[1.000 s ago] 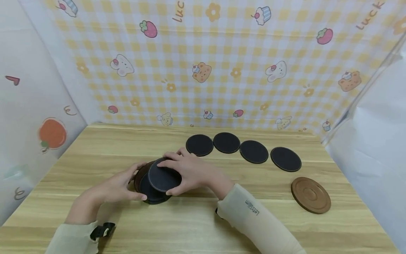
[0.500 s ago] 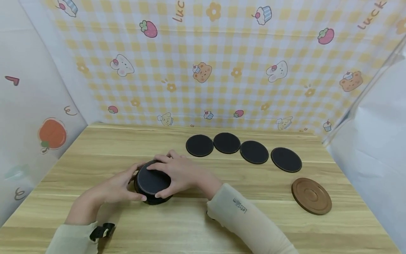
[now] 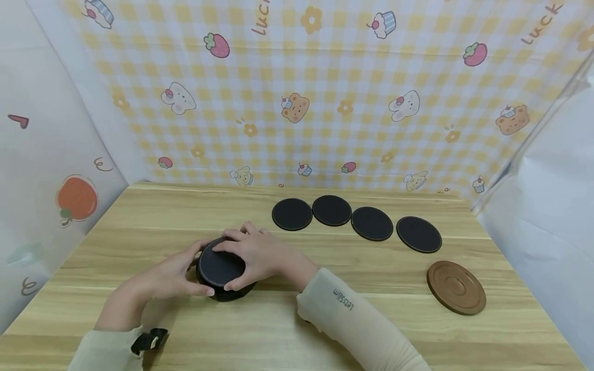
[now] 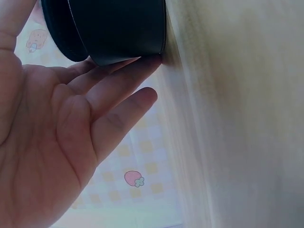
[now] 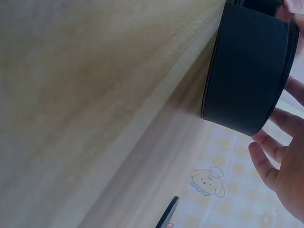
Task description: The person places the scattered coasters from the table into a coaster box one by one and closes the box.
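Observation:
A round black coaster holder (image 3: 232, 295) stands on the table at left of centre in the head view. Its smooth outer wall shows in both wrist views. My left hand (image 3: 172, 278) grips it from the left, thumb at the near side and fingers behind. Over the holder's mouth lies a black stitched coaster (image 3: 220, 265), which my right hand (image 3: 262, 255) holds between thumb and fingers along its edge. In the left wrist view the coaster's edge tilts away from the holder's rim. The coaster covers the inside of the holder.
Several black coasters (image 3: 372, 223) lie flat in a curved row at the back right. A brown wooden round lid-like disc (image 3: 457, 288) with ring grooves lies farther right. Behind the wooden table (image 3: 185, 330) hangs a checked cloth (image 3: 325, 139); white sheets flank both sides.
My right hand has moved the coaster left, from overlapping the holder's right part to lying over its mouth, covering the brown interior. The left hand has stayed at the holder.

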A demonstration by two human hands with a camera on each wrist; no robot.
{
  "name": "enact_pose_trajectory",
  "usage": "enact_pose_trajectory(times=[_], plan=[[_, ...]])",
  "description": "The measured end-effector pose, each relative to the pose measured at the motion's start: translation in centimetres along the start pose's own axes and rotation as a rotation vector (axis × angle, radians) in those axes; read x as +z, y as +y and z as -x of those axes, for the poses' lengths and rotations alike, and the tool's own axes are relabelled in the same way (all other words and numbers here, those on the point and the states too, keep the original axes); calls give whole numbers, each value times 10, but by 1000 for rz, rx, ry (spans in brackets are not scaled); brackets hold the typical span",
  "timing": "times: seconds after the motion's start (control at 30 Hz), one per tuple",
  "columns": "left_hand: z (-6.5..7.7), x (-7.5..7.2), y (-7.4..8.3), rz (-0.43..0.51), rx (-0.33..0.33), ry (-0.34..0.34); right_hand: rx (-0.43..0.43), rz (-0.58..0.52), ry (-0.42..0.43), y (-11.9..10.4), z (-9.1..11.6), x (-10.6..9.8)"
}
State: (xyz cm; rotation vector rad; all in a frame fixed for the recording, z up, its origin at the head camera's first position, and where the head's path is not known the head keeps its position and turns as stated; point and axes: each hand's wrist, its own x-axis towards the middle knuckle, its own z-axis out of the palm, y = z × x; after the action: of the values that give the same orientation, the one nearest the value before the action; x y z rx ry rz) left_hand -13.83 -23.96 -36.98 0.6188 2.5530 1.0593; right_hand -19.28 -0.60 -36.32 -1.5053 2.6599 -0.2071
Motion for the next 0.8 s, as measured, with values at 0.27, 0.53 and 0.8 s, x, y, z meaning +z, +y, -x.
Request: enact_pose_trajectory(times=[0.27, 0.53, 0.8], plan=[[0, 0, 0, 1, -10, -6, 4, 27, -27, -3, -2, 0], [0, 0, 0, 1, -28, -11, 3, -1, -24, -2, 2, 0], [0, 0, 0, 9, -30, -7, 22, -105, 23, 17, 12, -4]])
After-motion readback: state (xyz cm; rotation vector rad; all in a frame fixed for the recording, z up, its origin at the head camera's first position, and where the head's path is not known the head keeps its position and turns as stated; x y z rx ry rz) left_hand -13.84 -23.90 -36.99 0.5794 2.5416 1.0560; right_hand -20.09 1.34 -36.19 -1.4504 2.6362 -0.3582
